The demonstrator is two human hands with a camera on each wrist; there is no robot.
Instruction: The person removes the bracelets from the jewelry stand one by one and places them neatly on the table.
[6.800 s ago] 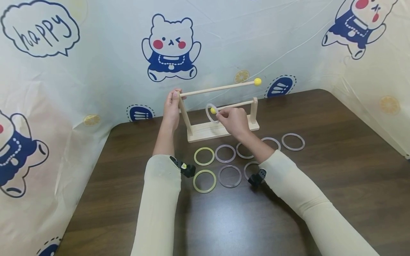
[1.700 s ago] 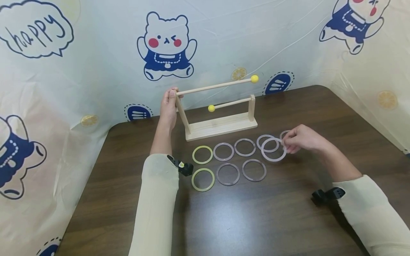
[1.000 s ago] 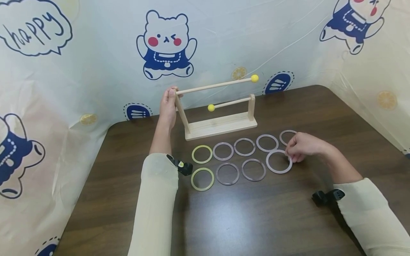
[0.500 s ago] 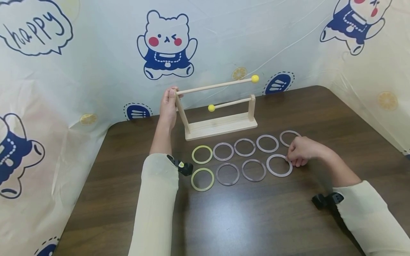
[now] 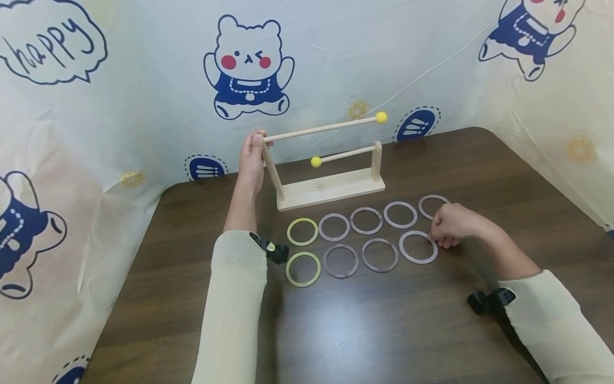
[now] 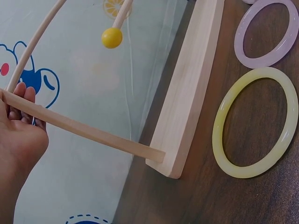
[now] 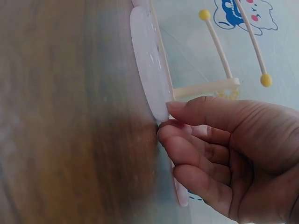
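In the head view my left hand (image 5: 251, 157) grips the top of the tall left post of a wooden stand (image 5: 331, 189). The stand has two horizontal rods, each tipped with a yellow ball (image 5: 381, 117); no rings hang on them. My right hand (image 5: 453, 224) is at the right edge of a pale purple ring (image 5: 419, 262) lying flat at the right end of the front row. In the right wrist view, thumb and index finger pinch the edge of that ring (image 7: 148, 60). The left wrist view shows the palm beside the post (image 6: 84, 130).
Two rows of rings lie before the stand. At their left end are two yellow-green rings (image 5: 304, 285); the others are purple, one (image 5: 422, 198) partly behind my right hand. A printed curtain (image 5: 158, 106) hangs behind the brown table (image 5: 336, 330).
My right hand has moved from the stand to the right and lowered a purple ring onto the table at the front row's end. The left hand has kept its grip on the post.
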